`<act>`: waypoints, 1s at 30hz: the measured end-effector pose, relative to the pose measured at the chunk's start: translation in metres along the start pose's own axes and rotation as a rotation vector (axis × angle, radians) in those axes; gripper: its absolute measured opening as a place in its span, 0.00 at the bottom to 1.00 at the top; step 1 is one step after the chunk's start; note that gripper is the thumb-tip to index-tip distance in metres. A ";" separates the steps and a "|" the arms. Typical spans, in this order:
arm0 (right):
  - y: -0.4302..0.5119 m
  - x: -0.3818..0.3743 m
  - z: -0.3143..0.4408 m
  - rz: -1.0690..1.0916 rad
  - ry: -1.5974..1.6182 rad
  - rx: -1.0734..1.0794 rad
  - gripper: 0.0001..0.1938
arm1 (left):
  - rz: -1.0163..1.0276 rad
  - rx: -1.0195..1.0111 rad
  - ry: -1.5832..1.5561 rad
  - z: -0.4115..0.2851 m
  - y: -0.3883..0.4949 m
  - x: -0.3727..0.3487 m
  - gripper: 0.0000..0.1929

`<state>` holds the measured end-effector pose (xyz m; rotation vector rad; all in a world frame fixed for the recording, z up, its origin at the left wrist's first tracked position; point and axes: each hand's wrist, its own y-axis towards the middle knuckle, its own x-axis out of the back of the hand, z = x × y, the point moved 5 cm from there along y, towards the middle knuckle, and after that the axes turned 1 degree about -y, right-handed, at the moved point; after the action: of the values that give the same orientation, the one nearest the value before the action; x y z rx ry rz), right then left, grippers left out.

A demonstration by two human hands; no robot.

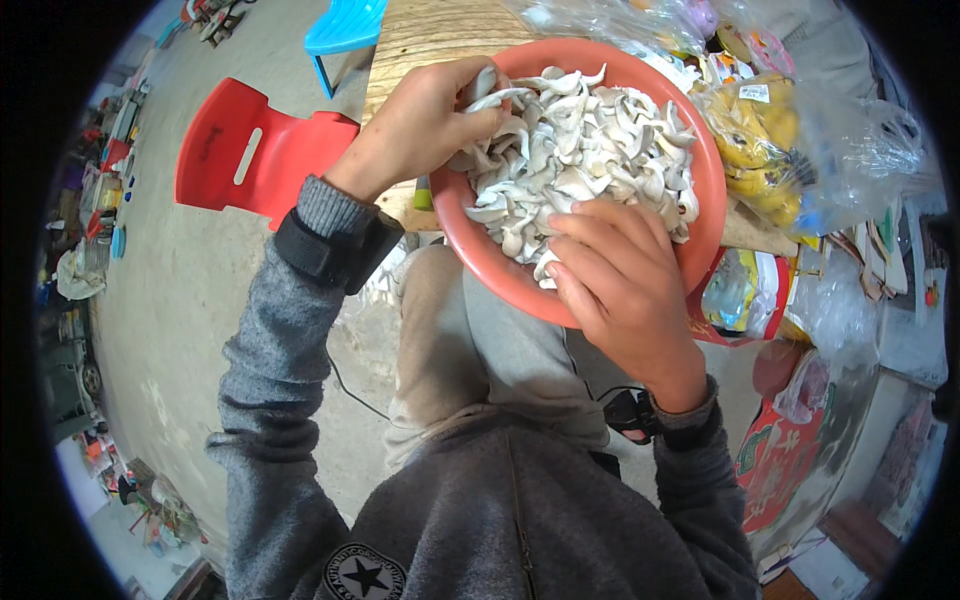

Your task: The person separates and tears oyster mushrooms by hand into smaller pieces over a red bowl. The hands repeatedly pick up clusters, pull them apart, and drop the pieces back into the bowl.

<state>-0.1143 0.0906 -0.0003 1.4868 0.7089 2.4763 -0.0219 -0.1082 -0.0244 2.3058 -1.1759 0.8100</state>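
A round red plastic basin [574, 56] holds a heap of pale mushroom pieces [585, 142], torn into strips. At the basin's upper left rim, my left hand [439, 112] has its thumb and fingers closed on a pale mushroom piece [491, 97]. My right hand [622, 277] lies over the basin's near right part, palm down with fingers bent, their tips against the mushroom pieces near the rim. A small piece shows at these fingertips; whether they grip it I cannot tell.
The basin sits on a wooden table [420, 34]. Bananas in a clear plastic bag [757, 142] and other plastic bags lie to its right. A red plastic chair [277, 154] stands at the left, with a blue plastic stool [345, 30] farther off. Under the table's near edge are my knees.
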 end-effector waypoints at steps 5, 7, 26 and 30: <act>0.024 -0.021 -0.003 0.190 -0.168 0.160 0.13 | -0.007 0.018 -0.039 0.006 0.006 -0.002 0.13; 0.026 -0.033 -0.008 0.420 -0.262 0.145 0.12 | -0.032 -0.027 -0.016 0.006 0.005 -0.002 0.13; 0.083 -0.070 -0.043 0.670 -0.282 0.129 0.12 | -0.349 -0.161 -0.334 0.020 -0.013 -0.011 0.13; 0.087 -0.086 -0.048 0.821 -0.409 0.111 0.10 | -0.424 -0.224 -0.309 0.019 -0.015 -0.010 0.12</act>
<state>-0.1053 -0.0327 -0.0453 2.6317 0.1614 2.4701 -0.0088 -0.1058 -0.0470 2.4153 -0.7920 0.1653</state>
